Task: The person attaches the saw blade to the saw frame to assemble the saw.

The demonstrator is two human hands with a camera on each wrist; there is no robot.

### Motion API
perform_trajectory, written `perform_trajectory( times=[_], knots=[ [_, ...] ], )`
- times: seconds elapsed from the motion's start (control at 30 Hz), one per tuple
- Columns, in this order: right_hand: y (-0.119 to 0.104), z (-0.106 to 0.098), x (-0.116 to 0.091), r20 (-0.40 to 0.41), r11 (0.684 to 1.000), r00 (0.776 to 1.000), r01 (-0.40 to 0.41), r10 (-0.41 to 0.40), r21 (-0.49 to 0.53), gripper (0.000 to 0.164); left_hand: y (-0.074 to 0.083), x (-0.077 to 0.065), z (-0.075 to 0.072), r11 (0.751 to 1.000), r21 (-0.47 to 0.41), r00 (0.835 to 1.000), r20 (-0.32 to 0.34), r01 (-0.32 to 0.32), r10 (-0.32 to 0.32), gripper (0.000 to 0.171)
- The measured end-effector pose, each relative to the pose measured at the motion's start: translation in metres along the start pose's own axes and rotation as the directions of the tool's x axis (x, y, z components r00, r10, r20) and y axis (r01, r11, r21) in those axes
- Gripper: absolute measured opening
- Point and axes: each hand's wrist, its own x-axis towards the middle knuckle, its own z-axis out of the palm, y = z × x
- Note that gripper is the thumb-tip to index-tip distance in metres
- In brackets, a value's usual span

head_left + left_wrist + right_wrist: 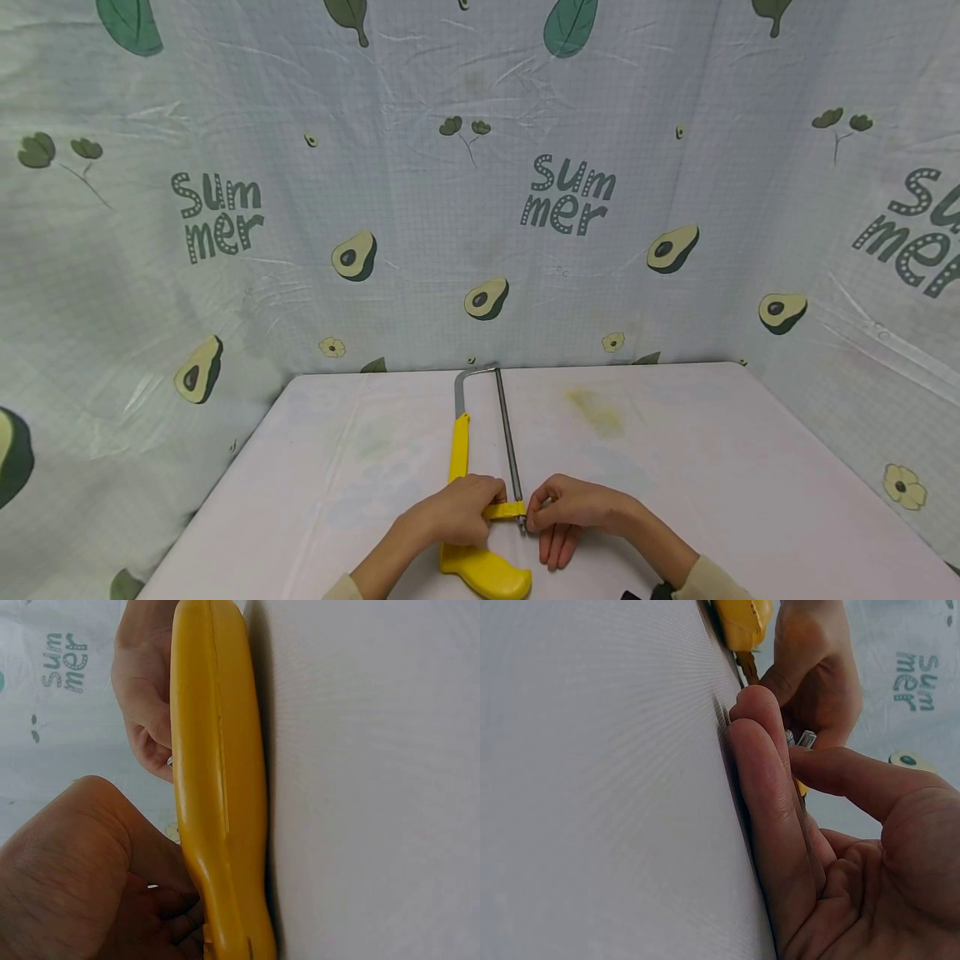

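Note:
A hacksaw (460,450) lies on the white table with its handle (491,575) toward me and its grey bow at the far end. The dark blade (508,433) runs along its right side. My left hand (465,510) grips the yellow frame near the handle, fingers curled round it. At the blade's near end, my right hand (577,508) pinches a small metal wing nut (806,739) between thumb and index finger; its other fingers rest on the table. The yellow handle (221,750) fills the middle of the left wrist view and hides part of the right hand.
The white table (675,450) bears a yellowish stain right of the saw. A pale curtain (420,200) printed with avocados and lettering hangs behind and at both sides. A small black object (662,592) shows by the right sleeve.

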Motion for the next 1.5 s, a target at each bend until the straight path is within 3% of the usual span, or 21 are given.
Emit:
perform_trajectory(
  times=[1.5],
  knots=[
    [-0.0005, -0.0023, 0.0007, 0.006, 1.000, 1.000, -0.023, 0.023, -0.008, 0.030, 0.0010, 0.0005, 0.0012, 1.000, -0.020, 1.000, -0.004, 0.020, -0.020, 0.037]
  ],
)
